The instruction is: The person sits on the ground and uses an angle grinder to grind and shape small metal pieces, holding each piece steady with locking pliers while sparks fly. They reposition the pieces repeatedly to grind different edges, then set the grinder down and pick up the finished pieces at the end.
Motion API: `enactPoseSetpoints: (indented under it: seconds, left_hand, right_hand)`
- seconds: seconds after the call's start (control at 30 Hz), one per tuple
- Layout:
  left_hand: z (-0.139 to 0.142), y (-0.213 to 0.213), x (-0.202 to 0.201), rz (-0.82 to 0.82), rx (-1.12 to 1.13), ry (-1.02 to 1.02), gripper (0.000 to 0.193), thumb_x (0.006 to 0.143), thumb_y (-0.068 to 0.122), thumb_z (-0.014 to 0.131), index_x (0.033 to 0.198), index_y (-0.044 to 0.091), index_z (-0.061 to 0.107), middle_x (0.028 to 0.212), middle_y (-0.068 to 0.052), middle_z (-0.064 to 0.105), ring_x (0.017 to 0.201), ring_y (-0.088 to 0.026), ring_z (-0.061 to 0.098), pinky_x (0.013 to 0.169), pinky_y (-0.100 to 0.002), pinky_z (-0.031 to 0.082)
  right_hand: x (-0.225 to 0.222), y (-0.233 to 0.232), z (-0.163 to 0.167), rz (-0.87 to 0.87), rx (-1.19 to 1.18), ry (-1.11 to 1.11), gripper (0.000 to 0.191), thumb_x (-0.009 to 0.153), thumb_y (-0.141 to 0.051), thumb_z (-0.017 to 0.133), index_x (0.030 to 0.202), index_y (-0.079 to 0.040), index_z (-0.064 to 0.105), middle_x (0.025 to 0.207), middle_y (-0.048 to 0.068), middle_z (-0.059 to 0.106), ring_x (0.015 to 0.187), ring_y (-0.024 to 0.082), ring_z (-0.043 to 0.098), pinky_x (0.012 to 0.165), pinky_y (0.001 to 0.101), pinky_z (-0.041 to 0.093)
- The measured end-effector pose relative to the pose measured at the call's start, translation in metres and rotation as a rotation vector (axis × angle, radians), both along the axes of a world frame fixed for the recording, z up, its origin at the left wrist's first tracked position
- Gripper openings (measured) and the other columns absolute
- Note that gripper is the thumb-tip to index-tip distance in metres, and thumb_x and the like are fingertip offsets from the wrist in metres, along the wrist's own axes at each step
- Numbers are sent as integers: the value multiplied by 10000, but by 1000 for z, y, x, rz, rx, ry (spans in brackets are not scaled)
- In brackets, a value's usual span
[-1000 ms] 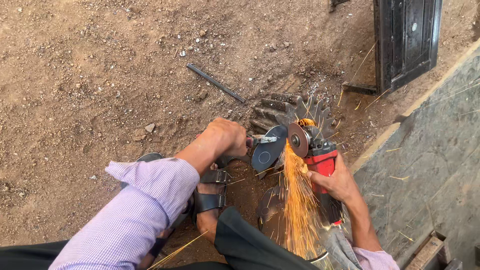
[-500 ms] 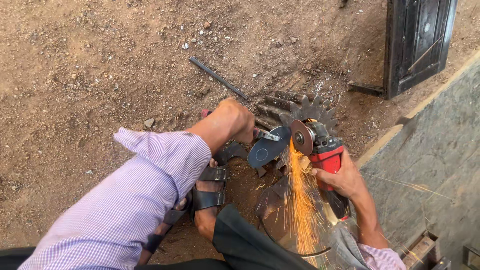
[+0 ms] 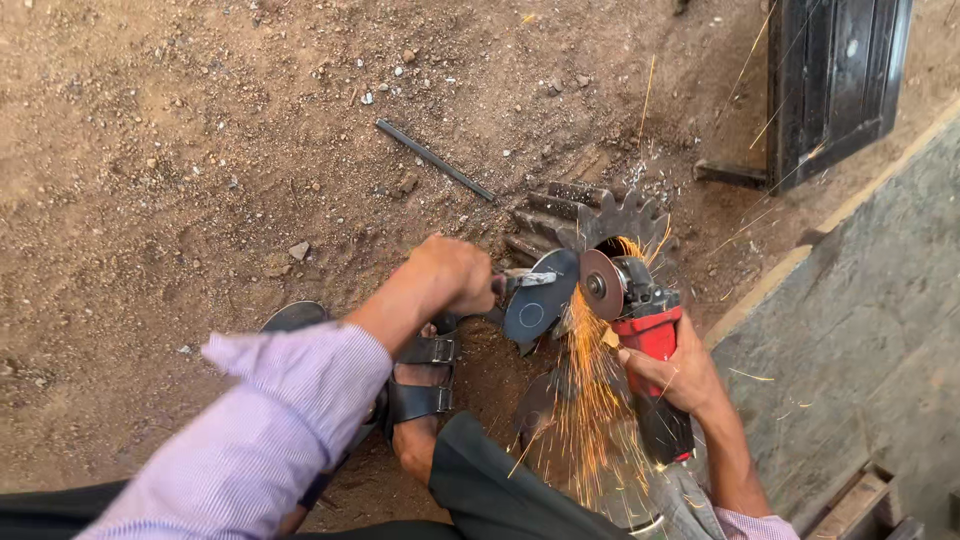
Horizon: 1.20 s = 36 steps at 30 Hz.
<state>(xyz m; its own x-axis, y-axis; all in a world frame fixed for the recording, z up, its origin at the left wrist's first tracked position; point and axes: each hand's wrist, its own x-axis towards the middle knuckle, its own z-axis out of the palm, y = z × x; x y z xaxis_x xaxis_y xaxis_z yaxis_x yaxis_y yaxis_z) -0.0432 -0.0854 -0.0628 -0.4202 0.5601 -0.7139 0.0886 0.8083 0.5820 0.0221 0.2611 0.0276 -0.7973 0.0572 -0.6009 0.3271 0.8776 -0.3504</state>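
I can't see what my left hand point(image 3: 452, 275) grips: its fingers wrap out of sight behind the knuckles. The spray of sparks point(image 3: 590, 400) hides the metal under the grinder point(image 3: 640, 340), so I can't tell where the disc bites. The toothed gear point(image 3: 600, 215) is half buried behind it. The black frame point(image 3: 835, 85) is cut off by the top edge.

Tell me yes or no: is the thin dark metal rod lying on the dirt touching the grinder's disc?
No: the thin dark rod lies on the bare dirt well apart from the grinder, whose disc throws sparks at the toothed gear.
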Motion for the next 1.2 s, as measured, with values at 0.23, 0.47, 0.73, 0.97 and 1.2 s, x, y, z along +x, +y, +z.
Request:
enactPoseSetpoints:
  seconds: [0.23,0.47,0.73,0.97,1.2]
  left_hand:
    - [4,5,65,379,71,-123,394,810,295,618,1070,20,726,1120,-230,724,1090,-381,695,991,-465,520]
    - [1,29,113,596,58,-156,455,825,269,603,1178,-17,581,1101,-275,700,1076,-441,673,985,-551,472]
    - [4,54,152,824,96,-229,396,798,218,593,1125,3,538,1020,-291,700,1006,-466,673,927,-565,498]
    - [-4,66,164,882,131,-210,368,813,224,582,1093,-6,514,984,-310,689,966,-495,665,901,-595,484]
    - [-8,83,172,939,119,-241,365,822,232,582,1099,4,517,990,-308,688,976,-501,656,900,-604,479]
  right_hand:
    - [36,-14,3,-194,-48,-32,672,670,-276,865,1225,-57,555,1021,86,725,896,187,681,831,375,573]
    - [55,-32,17,-205,-65,6,681,688,-292,844,1250,-59,539,1054,82,724,927,181,692,849,372,567]
    - [73,-37,23,-265,-2,-3,688,672,-285,852,1236,-48,539,1059,98,705,927,185,667,848,363,550]
    - [96,-26,28,-324,38,-58,700,655,-307,862,1233,-65,549,1006,97,730,882,198,692,815,380,569]
    - [115,-19,31,-335,68,-83,703,648,-310,868,1235,-80,557,1013,98,749,899,212,713,839,381,564]
